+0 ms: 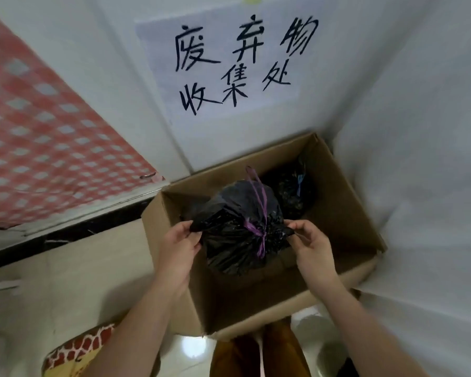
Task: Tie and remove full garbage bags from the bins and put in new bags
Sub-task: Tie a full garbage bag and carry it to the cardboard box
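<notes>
Two bare forearms reach up from the bottom edge toward a cardboard box (337, 213) that stands on the floor against a white wall. Held over the open box is a black garbage bag (237, 240), already tied at the neck with a purple drawstring (259, 221). At 9 o'clock on the bag the left hand (178, 248) pinches a fold of the plastic; at 3 o'clock the right hand (310, 248) pinches another fold beside the knot. A second tied bag (291, 191) lies deeper in the box at about 1 o'clock, with a blue tie showing. On the wall at 12 o'clock hangs a handwritten paper sign (229, 63).

Soft, thin and slick, the plastic would likely stretch or tear where only a pinch carries the load. It looks full yet not heavy, judging by the light grip. The knotted neck and drawstring loop look like the surest place to take hold.
</notes>
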Action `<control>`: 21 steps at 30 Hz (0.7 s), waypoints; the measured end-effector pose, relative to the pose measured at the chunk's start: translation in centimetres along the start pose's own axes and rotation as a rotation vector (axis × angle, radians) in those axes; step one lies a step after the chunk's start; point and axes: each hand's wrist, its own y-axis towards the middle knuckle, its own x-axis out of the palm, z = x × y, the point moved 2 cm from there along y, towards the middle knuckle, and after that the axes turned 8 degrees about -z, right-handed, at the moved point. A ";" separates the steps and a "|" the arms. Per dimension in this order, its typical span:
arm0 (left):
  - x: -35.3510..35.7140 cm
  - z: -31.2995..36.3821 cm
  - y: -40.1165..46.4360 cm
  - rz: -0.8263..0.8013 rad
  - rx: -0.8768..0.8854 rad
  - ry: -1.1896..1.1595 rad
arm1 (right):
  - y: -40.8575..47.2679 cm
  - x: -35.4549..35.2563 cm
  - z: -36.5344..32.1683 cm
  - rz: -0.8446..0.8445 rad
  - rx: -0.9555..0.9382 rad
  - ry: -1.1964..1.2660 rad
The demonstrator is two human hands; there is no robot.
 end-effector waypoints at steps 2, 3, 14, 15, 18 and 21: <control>0.2 -2.2 3.3 0.003 -0.030 -0.002 | 2.2 0.6 3.0 0.002 0.050 0.040; 0.4 -3.4 5.0 0.000 -0.043 0.000 | 3.4 0.8 4.7 0.011 0.066 0.051; 2.2 -12.3 19.9 0.058 -0.085 0.059 | 16.0 3.0 18.1 -0.046 0.174 0.062; 2.4 -12.6 21.1 0.065 -0.079 0.057 | 17.0 3.1 18.8 -0.053 0.185 0.056; 3.3 -12.7 24.1 0.094 -0.038 0.042 | 20.1 3.2 20.4 -0.043 0.216 0.067; 4.2 -13.0 26.0 0.079 0.004 0.143 | 22.0 3.5 21.0 -0.067 0.210 0.107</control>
